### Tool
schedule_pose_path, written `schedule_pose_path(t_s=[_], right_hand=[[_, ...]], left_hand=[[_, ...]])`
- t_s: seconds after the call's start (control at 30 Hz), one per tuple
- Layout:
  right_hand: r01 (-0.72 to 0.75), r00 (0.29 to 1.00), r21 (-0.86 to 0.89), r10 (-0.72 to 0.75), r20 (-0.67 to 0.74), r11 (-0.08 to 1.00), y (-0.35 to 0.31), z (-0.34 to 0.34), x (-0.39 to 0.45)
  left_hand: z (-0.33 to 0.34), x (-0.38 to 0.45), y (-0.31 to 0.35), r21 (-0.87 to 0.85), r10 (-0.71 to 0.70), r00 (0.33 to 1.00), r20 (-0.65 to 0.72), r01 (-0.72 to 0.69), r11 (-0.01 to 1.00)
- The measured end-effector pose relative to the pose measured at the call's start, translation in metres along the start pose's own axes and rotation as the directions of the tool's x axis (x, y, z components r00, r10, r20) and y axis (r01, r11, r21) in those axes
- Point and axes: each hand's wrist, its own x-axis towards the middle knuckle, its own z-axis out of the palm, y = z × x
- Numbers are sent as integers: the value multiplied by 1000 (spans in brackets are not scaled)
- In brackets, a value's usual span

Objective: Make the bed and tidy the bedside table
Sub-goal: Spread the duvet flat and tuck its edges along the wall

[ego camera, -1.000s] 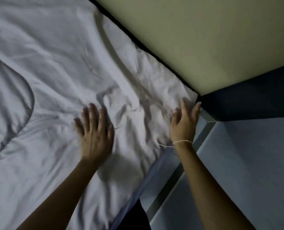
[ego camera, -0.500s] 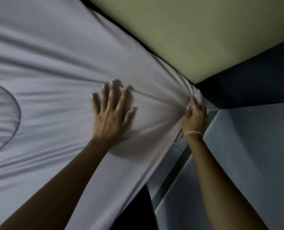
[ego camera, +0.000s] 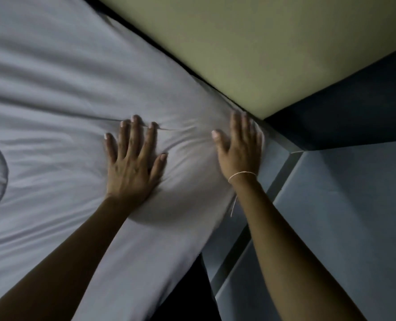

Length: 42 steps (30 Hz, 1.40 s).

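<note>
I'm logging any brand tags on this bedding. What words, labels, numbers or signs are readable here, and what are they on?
None: no readable text shows anywhere in this view.
White sheet: plain, no tag or print visible.
Wall: plain, no sign.
Thread band on the right wrist: plain, no lettering.
Left hand and right hand lie flat on the sheet and may hide a small part of it.
</note>
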Motion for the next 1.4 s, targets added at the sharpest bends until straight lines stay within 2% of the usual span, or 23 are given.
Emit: schedule_pose_path(t_s=[0.1,0.2,0.3,0.37,0.47,0.53,0.6,0.63,0.7,0.8,0.87,0.93,1.0,1.03,1.07,1.1,1.17,1.2,1.27,1.4], right_hand=[[-322,946,218,304,109,921,24,-10,-2],[-547,836,418,505,217,726,31,-34,-9],[-585,782,570,589,205,578,38,-46,0],[-579,771,628,599,215,520,41,-45,6],[-618,745,606,620,247,501,50,-45,16],[-689,682,558,674,285,462,56,-42,27],[-732,618,566,720,317,380,59,-33,34],[-734,606,568,736,302,372,57,-28,34],[-709,600,572,779,183,412,49,-22,27],[-524,601,642,777,-187,559,34,-28,7],[-318,659,612,633,-406,724,8,-30,-7],[-93,812,468,339,-476,879,-33,-21,-23],[136,942,249,-47,-333,959,-68,-4,-38],[229,956,121,-200,-215,966,-75,5,-42],[285,953,9,-283,-107,958,-71,12,-40],[287,956,-66,-290,-46,956,-60,17,-35],[148,987,-100,-154,-52,984,-29,15,-25],[53,996,-72,-58,-63,996,-11,12,-20],[-92,996,17,92,3,996,19,7,-15],[-193,972,171,164,170,966,56,-9,-16]], left_hand=[[-4,4,4,-20,-15,1000,8,15,1000],[-12,26,7,-87,-31,999,-24,29,996],[-22,73,13,-117,-29,996,-82,19,993],[-28,107,20,-115,-47,999,-25,43,992],[-24,129,36,-8,-60,991,123,62,998],[-17,126,43,48,-16,990,138,9,999],[-11,122,44,35,18,991,131,-23,999],[-10,122,42,24,23,991,132,-26,999],[-12,125,39,-19,35,988,149,-32,999],[-25,124,27,-218,82,989,119,-55,974],[-38,119,7,-296,100,995,-14,-100,950],[-49,114,-20,-235,61,988,-141,-93,967],[-53,110,-53,-147,-47,979,-200,17,989],[-51,107,-68,-116,-109,972,-206,87,989],[-47,102,-80,-92,-157,968,-196,141,986],[-41,95,-87,-63,-180,968,-175,171,983],[-27,77,-84,4,-164,977,-139,166,986],[-21,68,-75,27,-137,982,-128,142,990],[-11,51,-46,36,-70,992,-105,74,997],[13,16,19,33,105,991,-85,-103,994]])
